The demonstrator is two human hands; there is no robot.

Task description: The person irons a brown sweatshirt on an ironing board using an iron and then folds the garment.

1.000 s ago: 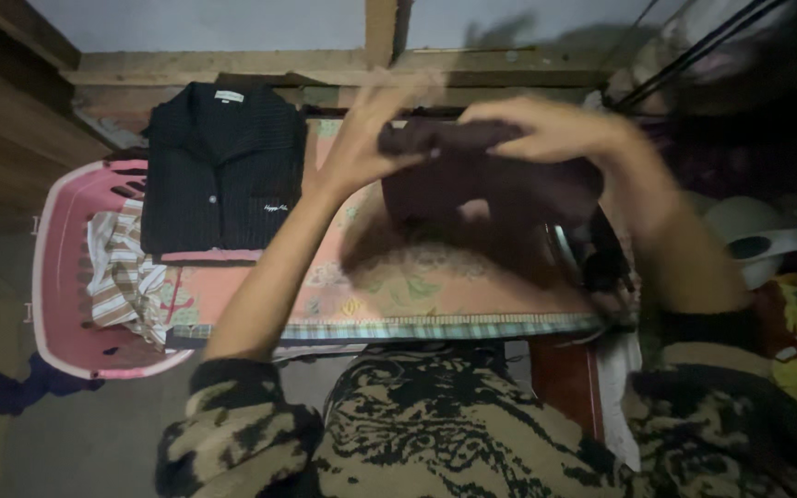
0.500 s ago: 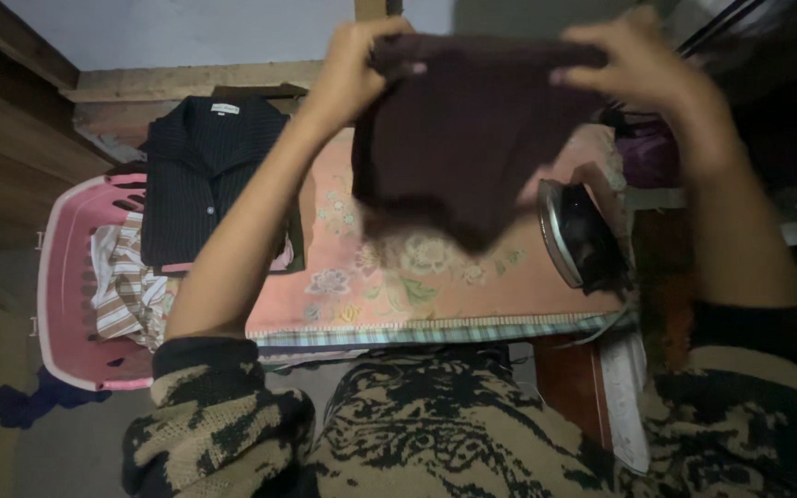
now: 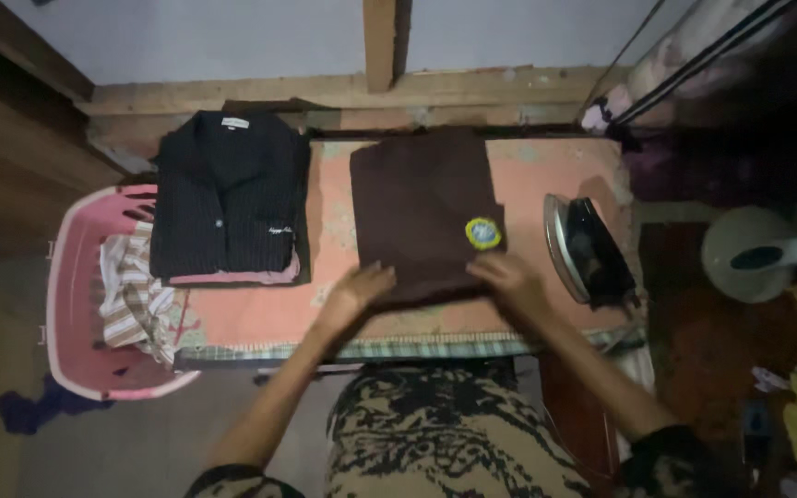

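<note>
While your left hand (image 3: 354,288) and right hand (image 3: 509,279) rest at the near edge of the brown garment (image 3: 422,214), both lie flat with fingers spread on the cloth, pressing rather than pinching; neither has anything closed inside it. That garment lies folded in a neat rectangle at the centre of the frame, on the pink floral cover of the board (image 3: 546,175), with a round yellow-and-blue badge (image 3: 482,232) showing near its lower right corner, just above your right fingers. You look to be at the smoothing stage of a fold: the piece is squared and down, and your palms are settling its near hem. Whatever comes next wants an even grip under both near corners, so the layers do not slide apart, and care on the right, where the iron (image 3: 586,244) stands on its side just beside the cloth. Left of centre sits a folded black striped shirt (image 3: 228,198), apart from the brown piece, partly over a pink basket (image 3: 71,304) holding striped fabric (image 3: 131,295). Farther back runs a wooden ledge (image 3: 325,90) under the pale wall.
</note>
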